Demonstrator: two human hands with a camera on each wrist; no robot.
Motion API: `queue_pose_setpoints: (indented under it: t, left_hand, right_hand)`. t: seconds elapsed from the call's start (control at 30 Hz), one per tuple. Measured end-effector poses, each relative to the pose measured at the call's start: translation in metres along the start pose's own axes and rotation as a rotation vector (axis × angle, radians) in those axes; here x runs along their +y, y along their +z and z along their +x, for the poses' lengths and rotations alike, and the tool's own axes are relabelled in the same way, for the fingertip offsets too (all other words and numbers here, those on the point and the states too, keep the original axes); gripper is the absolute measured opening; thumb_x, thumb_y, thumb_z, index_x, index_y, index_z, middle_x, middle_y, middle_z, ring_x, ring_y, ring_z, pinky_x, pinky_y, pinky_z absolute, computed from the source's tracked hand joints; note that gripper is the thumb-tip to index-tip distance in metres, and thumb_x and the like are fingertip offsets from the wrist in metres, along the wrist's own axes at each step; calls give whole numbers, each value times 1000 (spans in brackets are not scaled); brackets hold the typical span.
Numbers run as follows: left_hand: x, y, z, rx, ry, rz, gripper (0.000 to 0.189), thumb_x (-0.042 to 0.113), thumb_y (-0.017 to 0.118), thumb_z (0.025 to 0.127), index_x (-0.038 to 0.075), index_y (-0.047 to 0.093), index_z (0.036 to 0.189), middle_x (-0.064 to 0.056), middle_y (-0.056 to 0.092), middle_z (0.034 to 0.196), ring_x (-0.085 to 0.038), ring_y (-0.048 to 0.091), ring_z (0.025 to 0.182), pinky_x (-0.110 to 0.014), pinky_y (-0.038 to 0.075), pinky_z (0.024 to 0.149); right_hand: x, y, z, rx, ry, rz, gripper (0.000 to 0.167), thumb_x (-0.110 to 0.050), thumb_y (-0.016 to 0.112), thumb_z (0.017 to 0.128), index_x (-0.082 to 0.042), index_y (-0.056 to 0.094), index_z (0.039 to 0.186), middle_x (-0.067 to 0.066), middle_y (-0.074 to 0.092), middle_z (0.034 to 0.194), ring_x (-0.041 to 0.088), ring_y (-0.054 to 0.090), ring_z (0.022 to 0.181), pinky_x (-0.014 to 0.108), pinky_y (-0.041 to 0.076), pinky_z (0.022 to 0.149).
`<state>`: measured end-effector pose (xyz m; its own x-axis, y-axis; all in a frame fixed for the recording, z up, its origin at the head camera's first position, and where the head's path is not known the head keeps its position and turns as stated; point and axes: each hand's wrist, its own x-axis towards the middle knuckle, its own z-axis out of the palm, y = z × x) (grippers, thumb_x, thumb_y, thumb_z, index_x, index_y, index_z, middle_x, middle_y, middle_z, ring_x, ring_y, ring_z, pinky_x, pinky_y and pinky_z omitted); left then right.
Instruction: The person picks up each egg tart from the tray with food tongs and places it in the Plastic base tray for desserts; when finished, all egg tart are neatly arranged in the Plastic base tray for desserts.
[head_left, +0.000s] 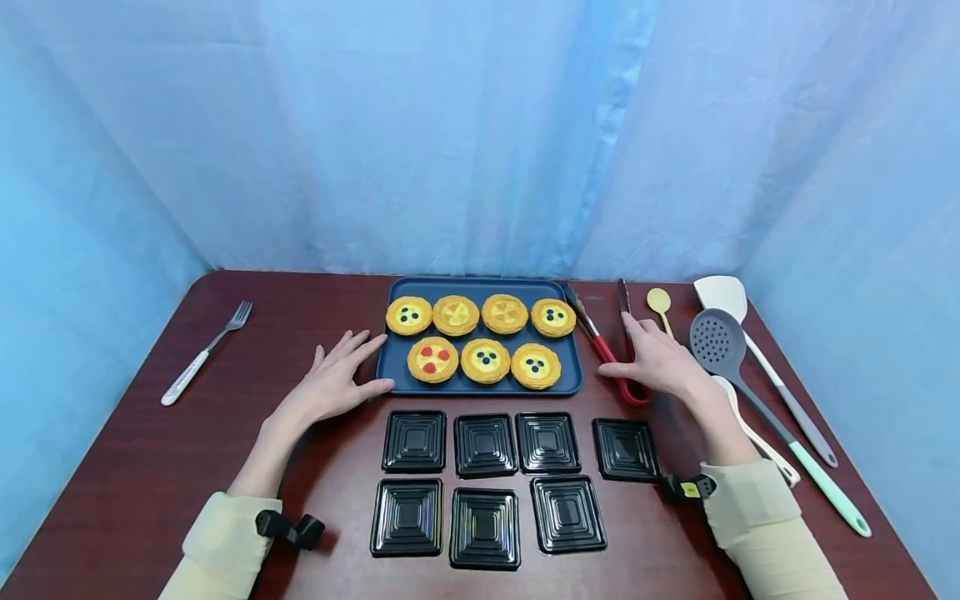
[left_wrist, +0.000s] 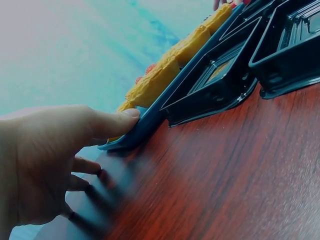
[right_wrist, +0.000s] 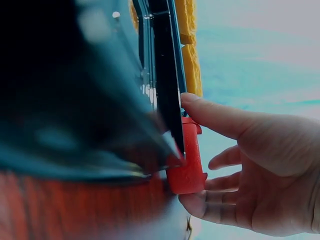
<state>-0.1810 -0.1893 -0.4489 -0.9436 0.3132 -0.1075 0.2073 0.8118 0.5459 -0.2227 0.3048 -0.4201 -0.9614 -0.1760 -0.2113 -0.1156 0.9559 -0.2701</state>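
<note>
My left hand (head_left: 337, 379) lies at the left end of a blue tray (head_left: 573, 367), fingers extended and spread. In the left wrist view its thumb (left_wrist: 122, 119) is right at the tray's rim. Several fruit-topped tarts (head_left: 432, 360) sit in two rows on the tray. My right hand (head_left: 660, 360) is over a pair of red-handled tongs (head_left: 606, 350) at the tray's right, thumb and fingers apart on either side of them. In the right wrist view the red handle end (right_wrist: 189, 165) shows between thumb and fingers, not gripped. The tongs' arms stand spread.
Several black square plastic trays (head_left: 486, 446) lie in two rows in front of the blue tray. At right are a yellow spoon (head_left: 659, 300), a white turner (head_left: 722, 296), a slotted skimmer (head_left: 717, 340) and a white-handled utensil (head_left: 757, 442). A fork (head_left: 206, 354) lies far left.
</note>
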Motion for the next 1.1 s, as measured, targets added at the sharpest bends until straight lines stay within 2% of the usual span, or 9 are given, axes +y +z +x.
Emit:
queue_pose_setpoints:
  t: [0.2, 0.43, 0.6, 0.73, 0.87, 0.97, 1.1]
  left_hand:
    - [-1, -1, -1, -5, 5, 2, 78, 45, 67, 98, 15, 34, 162, -25, 23, 169, -50, 11, 159, -78, -1, 121]
    - [-1, 0, 1, -6, 7, 15, 77, 46, 66, 98, 17, 35, 162, -24, 23, 170, -48, 11, 159, -76, 0, 122]
    - [-1, 0, 0, -4, 1, 18, 77, 47, 66, 98, 17, 36, 162, -24, 23, 170, -48, 11, 159, -76, 0, 123]
    - [-1, -1, 0, -2, 1, 22, 77, 48, 66, 98, 17, 36, 162, -24, 23, 170, -48, 11, 159, -76, 1, 122]
    - [-1, -1, 0, -4, 1, 22, 77, 48, 66, 98, 17, 36, 162, -24, 23, 170, -48, 12, 159, -76, 1, 122]
    - [-1, -1, 0, -5, -2, 20, 77, 48, 66, 98, 17, 36, 162, -24, 23, 170, -48, 12, 159, -76, 1, 123]
    - [-1, -1, 0, -6, -6, 11, 78, 48, 66, 98, 18, 35, 162, -23, 23, 170, -47, 11, 160, -75, 0, 123]
  right_hand:
    - [0, -1, 1, -31, 13, -6, 111, -57, 71, 91, 2, 11, 164, 38, 33, 154, 50, 55, 123, 65, 52, 97]
    - [0, -2, 2, -39, 24, 8, 109, -49, 71, 94, 6, 7, 163, 40, 31, 153, 50, 53, 126, 67, 47, 106]
    - [1, -3, 2, -39, 17, 11, 108, -46, 72, 93, 9, 9, 162, 41, 33, 150, 50, 52, 125, 67, 46, 107]
    - [2, -6, 3, -46, 24, 6, 105, -44, 71, 93, 10, 12, 161, 40, 38, 145, 46, 58, 111, 64, 51, 99]
    - [4, -11, 4, -57, 33, 16, 99, -40, 69, 94, 12, 16, 159, 39, 45, 137, 39, 60, 99, 53, 55, 85]
    - [5, -14, 4, -58, 28, 28, 94, -37, 67, 93, 15, 19, 156, 38, 52, 127, 35, 59, 92, 43, 53, 75]
    - [7, -19, 1, -50, 14, 37, 90, -34, 64, 95, 17, 21, 156, 34, 58, 113, 30, 58, 84, 35, 49, 67]
